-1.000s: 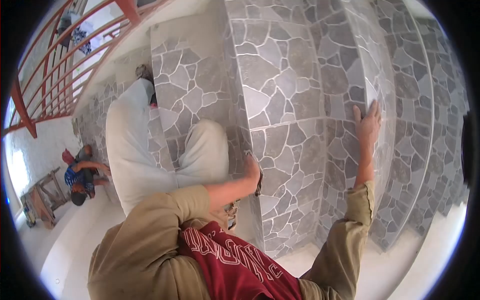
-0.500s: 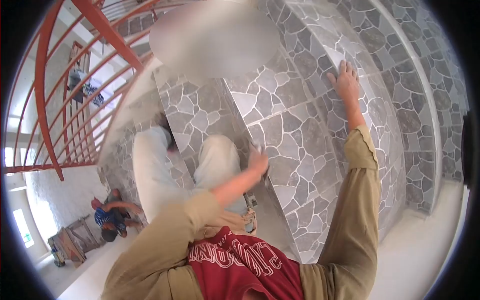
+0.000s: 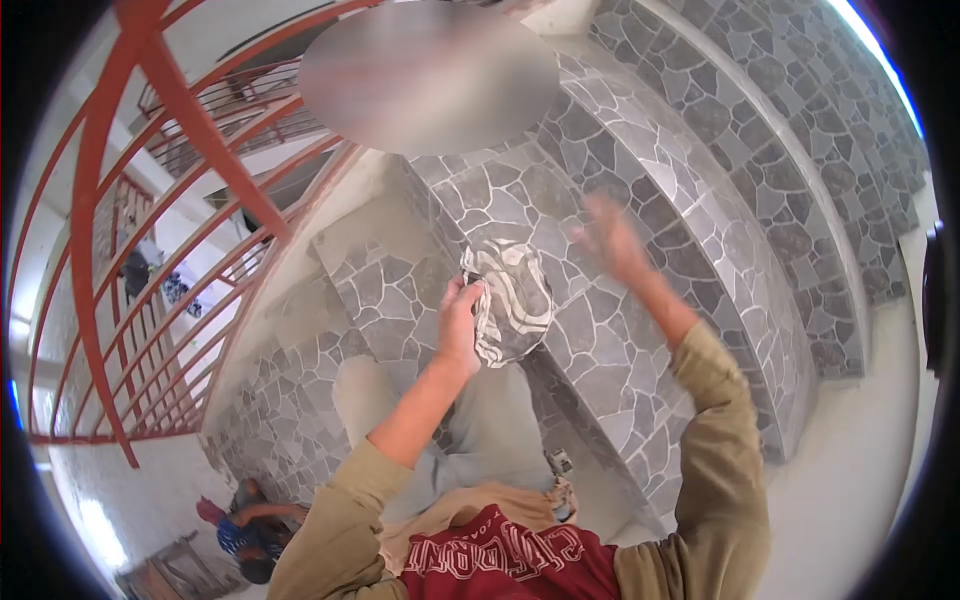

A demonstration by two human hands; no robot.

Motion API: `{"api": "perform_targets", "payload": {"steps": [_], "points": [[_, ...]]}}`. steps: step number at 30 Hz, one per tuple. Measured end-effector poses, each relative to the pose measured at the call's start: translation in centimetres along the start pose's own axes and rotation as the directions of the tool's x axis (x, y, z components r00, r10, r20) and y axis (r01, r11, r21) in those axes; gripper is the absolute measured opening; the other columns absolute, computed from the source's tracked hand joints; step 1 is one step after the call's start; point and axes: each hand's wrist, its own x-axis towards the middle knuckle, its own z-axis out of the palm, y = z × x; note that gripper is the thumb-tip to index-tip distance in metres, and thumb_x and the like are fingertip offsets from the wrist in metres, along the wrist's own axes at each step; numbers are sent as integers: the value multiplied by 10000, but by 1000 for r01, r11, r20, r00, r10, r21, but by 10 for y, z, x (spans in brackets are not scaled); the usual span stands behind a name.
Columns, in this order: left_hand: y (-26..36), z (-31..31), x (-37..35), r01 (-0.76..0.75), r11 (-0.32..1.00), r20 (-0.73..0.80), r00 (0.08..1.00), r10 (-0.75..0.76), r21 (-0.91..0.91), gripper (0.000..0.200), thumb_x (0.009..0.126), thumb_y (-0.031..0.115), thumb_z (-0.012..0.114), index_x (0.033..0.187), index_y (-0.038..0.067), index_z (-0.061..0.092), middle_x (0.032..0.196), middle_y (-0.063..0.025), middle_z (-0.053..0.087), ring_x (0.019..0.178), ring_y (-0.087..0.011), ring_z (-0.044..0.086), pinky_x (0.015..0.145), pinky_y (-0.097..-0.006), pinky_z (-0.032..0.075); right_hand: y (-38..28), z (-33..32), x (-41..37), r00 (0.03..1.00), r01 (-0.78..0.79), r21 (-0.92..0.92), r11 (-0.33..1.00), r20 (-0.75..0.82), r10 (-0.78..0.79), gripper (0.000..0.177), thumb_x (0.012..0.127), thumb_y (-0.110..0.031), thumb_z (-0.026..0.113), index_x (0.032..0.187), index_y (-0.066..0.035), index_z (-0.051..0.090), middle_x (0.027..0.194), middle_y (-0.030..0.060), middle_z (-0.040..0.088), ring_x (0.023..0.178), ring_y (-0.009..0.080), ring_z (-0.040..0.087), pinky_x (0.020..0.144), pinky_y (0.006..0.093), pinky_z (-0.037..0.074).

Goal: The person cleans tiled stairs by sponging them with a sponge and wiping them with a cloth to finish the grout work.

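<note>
My left hand point(image 3: 462, 318) grips a crumpled black-and-white patterned cloth point(image 3: 515, 300) by its left side, fingers closed on it. The cloth hangs over the stone-patterned stairs, above my knees. My right hand point(image 3: 618, 240) is blurred by motion, in front of a step riser to the right of the cloth. Its fingers look stretched out with the thumb apart, and nothing shows in it. Under and around both hands are stair steps point(image 3: 590, 330) faced with irregular grey stone shapes and pale joint lines.
A red metal railing point(image 3: 215, 130) runs down the left side. More curved steps point(image 3: 750, 130) rise to the right, beside a pale wall point(image 3: 850, 450). Another person point(image 3: 245, 535) is low at the bottom left, near wooden boards point(image 3: 175, 580). A blurred oval covers the top centre.
My left hand has come up from the step edge, with the cloth now plainly in view. My right hand has left the upper step and moved left and down. My head and legs have shifted.
</note>
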Motion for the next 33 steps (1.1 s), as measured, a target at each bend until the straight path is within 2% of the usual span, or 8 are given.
{"api": "perform_targets", "payload": {"steps": [3, 4, 9, 12, 18, 22, 28, 33], "points": [[17, -17, 21, 140, 990, 45, 989, -138, -32, 341, 922, 120, 525, 1257, 60, 502, 1078, -84, 630, 962, -200, 642, 851, -361, 542, -91, 51, -43, 677, -735, 640, 224, 674, 297, 689, 1001, -586, 375, 1391, -30, 493, 1423, 125, 520, 1311, 269, 482, 1105, 390, 367], [15, -23, 17, 197, 980, 9, 980, -197, -33, 277, 929, 134, 533, 1196, 59, 520, 1039, -76, 626, 932, -192, 643, 840, -356, 542, -147, 37, -41, 460, -665, 534, -522, 844, 278, 687, 993, -596, 387, 1392, -46, 494, 1398, 106, 542, 1273, 244, 519, 1097, 396, 389], [14, -88, -39, 142, 323, -137, 990, -39, 936, 357, 906, 161, 588, 1235, 45, 515, 1026, -35, 597, 873, -108, 552, 806, -267, 457, -234, 32, -67, 650, -222, 383, -897, 744, 157, 533, 1005, -406, 513, 1400, -51, 475, 1341, 126, 578, 1202, 240, 583, 1037, 397, 470], [49, -81, -85, 96, 416, -114, 993, 20, 904, 415, 908, 187, 573, 1286, 36, 491, 1133, -48, 576, 1005, -134, 543, 911, -289, 441, -278, -6, -67, 263, -610, 372, -699, 928, 264, 410, 886, -76, 651, 1283, -11, 568, 1158, 61, 650, 991, 161, 637, 859, 324, 529], [81, 78, -21, -50, 366, 147, 959, -242, 929, 397, 934, 84, 511, 1314, -28, 481, 1328, -145, 506, 1301, -242, 449, 1122, -367, 326, -325, -14, -167, 29, -299, 668, -682, 721, 693, 288, 952, -95, 583, 1220, 11, 584, 991, 54, 638, 844, 138, 605, 708, 299, 530], [-53, 272, 55, -827, 224, 815, 393, -425, 515, 315, 944, 206, 572, 1194, 17, 606, 1159, -185, 625, 1082, -314, 600, 946, -393, 462, -315, -31, -218, -409, 456, 698, -552, 715, 567, 203, 954, -153, 565, 1041, 21, 622, 940, 111, 660, 832, 206, 638, 717, 369, 535], [-309, 434, 124, -943, 182, 483, -301, -823, -278, 953, 828, 471, 745, 1550, 146, 216, 1570, -173, 290, 1427, -370, 303, 1166, -432, 286, -218, 61, -329, -677, 422, 821, -384, 567, 469, 540, 985, -377, 538, 1387, -24, 464, 1098, 104, 607, 991, 207, 580, 826, 366, 496], [-338, 424, 17, -951, 55, 261, -139, -955, -304, 759, 875, 457, 663, 1465, 67, 389, 1435, -245, 456, 1367, -368, 398, 1127, -439, 332, -116, 90, -331, -834, 367, 862, 351, 138, 534, 724, 1024, -500, 384, 1476, 56, 281, 1516, 155, 322, 1376, 242, 314, 1139, 334, 240]]}}
